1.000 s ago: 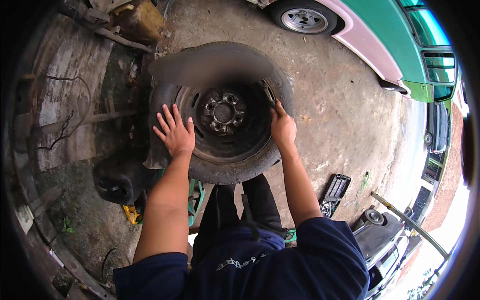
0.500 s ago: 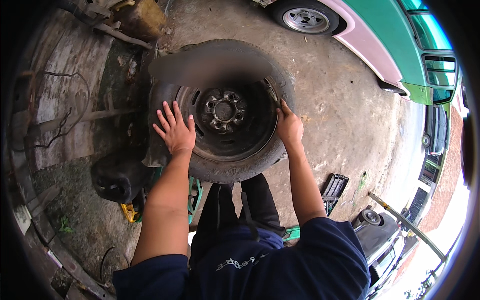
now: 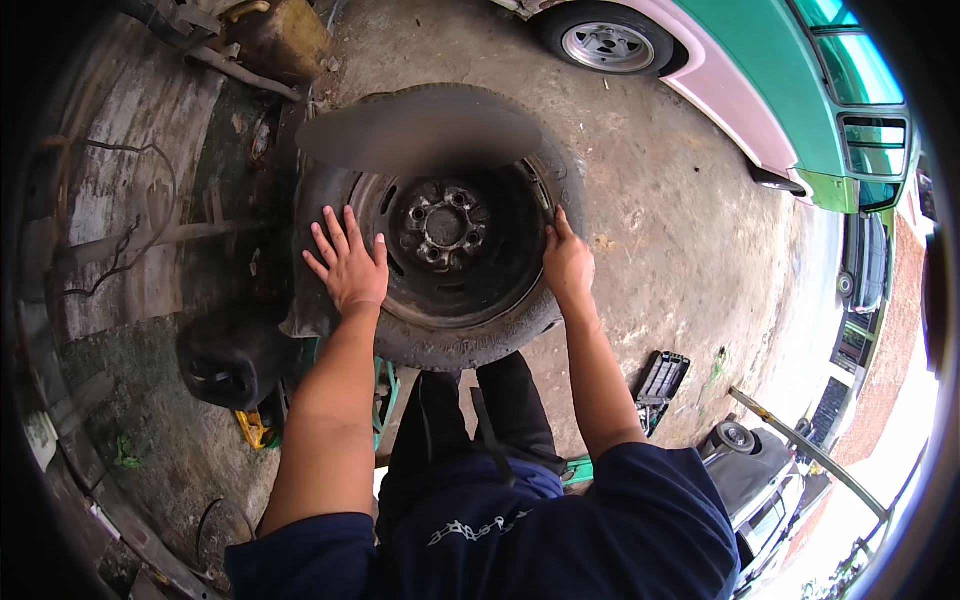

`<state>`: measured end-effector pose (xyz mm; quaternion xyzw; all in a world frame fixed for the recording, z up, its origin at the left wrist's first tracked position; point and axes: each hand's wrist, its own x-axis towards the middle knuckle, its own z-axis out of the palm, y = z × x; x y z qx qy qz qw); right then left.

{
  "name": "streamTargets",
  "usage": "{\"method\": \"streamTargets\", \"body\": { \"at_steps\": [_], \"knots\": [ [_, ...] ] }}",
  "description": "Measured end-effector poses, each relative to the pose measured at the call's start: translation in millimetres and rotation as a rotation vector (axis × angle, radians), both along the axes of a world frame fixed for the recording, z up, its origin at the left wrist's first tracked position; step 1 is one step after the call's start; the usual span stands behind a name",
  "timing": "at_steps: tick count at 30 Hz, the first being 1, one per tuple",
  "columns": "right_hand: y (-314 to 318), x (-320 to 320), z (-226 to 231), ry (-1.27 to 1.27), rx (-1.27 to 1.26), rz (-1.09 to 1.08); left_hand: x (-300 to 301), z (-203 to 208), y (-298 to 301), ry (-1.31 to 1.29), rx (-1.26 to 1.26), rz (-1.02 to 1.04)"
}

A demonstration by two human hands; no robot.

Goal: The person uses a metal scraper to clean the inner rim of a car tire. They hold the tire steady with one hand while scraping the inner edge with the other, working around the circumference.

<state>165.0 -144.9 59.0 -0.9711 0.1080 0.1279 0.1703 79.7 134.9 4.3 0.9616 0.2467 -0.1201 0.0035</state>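
In front of my legs lies a car wheel: a black, worn tyre point(image 3: 450, 347) on a dark, dirty steel rim point(image 3: 455, 292) with a hub centre ringed by bolt holes. My left hand point(image 3: 348, 268) rests flat, fingers spread, across the left side of the tyre and the rim's edge. At the right side, my right hand point(image 3: 568, 262) is closed against the rim's edge, index finger pointing up along it. A thin light strip runs along the rim above that finger; whether the hand holds it is unclear. A blurred dark patch covers the wheel's far part.
To the left stand a dark rounded container point(image 3: 228, 362) and weathered boards point(image 3: 125, 215). A yellowish jerrycan-like container point(image 3: 290, 40) is at the far left. A green and pink vehicle point(image 3: 770, 110) is parked at the far right; a black tray-like case point(image 3: 662, 380) lies nearer.
My right hand has shifted slightly left and down along the rim's edge. The left hand keeps its place on the tyre. The whole view has drifted a little.
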Motion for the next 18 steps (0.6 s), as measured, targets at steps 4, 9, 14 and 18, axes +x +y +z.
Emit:
{"method": "streamTargets", "body": {
  "at_steps": [4,9,14,18],
  "knots": [
    [5.2,5.2,6.9,0.070,-0.004,0.029,0.0,-1.2,-1.2,-0.024,0.011,-0.010],
    [9.5,11.0,-0.9,0.078,0.075,0.012,-0.3,0.4,-1.5,0.004,-0.005,0.005],
    [1.5,3.6,-12.1,-0.094,0.201,0.060,-0.6,-2.7,-0.4,-0.015,0.023,-0.008],
    [-4.2,1.6,-11.9,-0.093,0.160,0.096,-1.3,-3.7,-0.7,-0.060,0.002,-0.013]
  ]
}}
